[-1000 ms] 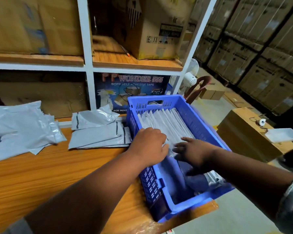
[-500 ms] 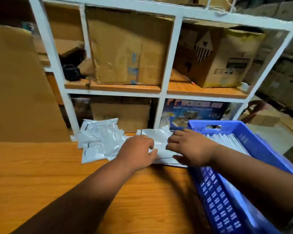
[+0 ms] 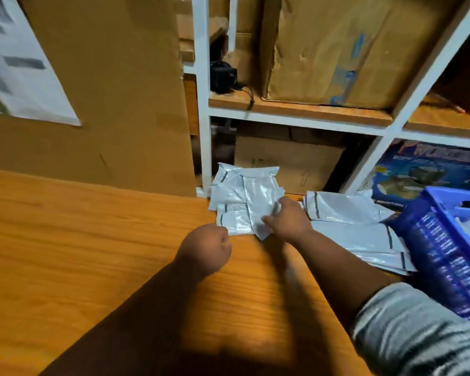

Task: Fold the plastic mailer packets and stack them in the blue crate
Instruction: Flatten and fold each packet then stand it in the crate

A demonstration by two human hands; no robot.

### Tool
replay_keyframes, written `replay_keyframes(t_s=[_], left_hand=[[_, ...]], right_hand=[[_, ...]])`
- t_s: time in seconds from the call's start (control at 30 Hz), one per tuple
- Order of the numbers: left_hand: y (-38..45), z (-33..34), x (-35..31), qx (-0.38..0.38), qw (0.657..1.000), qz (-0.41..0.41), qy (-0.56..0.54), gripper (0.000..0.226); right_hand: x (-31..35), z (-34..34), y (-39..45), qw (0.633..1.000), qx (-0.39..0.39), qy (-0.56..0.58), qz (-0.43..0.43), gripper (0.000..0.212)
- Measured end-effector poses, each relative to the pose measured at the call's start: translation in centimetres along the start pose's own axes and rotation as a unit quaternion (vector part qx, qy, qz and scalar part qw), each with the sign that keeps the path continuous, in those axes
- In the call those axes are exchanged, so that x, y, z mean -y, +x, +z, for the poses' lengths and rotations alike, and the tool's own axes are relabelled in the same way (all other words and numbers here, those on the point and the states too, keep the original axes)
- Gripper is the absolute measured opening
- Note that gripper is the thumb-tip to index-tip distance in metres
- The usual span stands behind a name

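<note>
Right hand (image 3: 288,221) pinches a mailer (image 3: 258,210) from the far pile on the bench (image 3: 92,240); left hand (image 3: 204,248) fisted, empty; should flatten before folding; crate (image 3: 445,256) right.

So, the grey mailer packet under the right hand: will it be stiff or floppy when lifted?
Probably floppy: the mailer packet is thin and creased where the right hand grips it. Its glossy film looks slippery. It is likely light, lying flat on the table.
</note>
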State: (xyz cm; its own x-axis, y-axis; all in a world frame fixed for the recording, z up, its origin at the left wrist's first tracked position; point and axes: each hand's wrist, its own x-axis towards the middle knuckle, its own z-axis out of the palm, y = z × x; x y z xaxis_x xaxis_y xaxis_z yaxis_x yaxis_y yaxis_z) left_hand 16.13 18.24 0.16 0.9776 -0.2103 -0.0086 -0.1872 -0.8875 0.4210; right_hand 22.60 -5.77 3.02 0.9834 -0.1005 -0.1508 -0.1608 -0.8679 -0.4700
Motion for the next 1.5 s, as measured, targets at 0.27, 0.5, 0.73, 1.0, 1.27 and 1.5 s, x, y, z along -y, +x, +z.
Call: replay_keyframes(t_s=[0.27, 0.5, 0.73, 1.0, 1.27, 1.5], left_hand=[[0.7, 2.2, -0.2, -0.044, 0.995, 0.044, -0.082, 0.019], [1.6, 1.4, -1.9, -0.169, 0.975, 0.108, -0.098, 0.017], [-5.6, 2.2, -5.4, -0.258, 0.944, 0.204, -0.035, 0.025], [-12.8, 13.9, -9.1, -0.063, 0.969, 0.237, 0.036, 0.052], [-16.2, 18.0, -11.7, 0.022, 0.969, 0.187, 0.162, 0.075], [-15.7, 15.4, -14.8, 0.006, 0.96, 0.194, 0.202, 0.067]], right_hand=[[-1.1, 2.8, 5.5, 0.987, -0.025, -0.053, 0.148, 0.076], [-2.1, 0.3, 0.5, 0.994, -0.1, 0.008, -0.035, 0.024], [-11.7, 0.8, -11.8, 0.917, -0.047, -0.194, -0.345, 0.019], [-22.0, 6.1, -22.6, 0.943, 0.051, -0.15, -0.294, 0.061], [-25.7, 5.0, -30.1, 0.958, 0.058, -0.179, -0.217, 0.074], [-23.2, 0.6, -27.7, 0.965, -0.028, -0.114, -0.235, 0.055]])
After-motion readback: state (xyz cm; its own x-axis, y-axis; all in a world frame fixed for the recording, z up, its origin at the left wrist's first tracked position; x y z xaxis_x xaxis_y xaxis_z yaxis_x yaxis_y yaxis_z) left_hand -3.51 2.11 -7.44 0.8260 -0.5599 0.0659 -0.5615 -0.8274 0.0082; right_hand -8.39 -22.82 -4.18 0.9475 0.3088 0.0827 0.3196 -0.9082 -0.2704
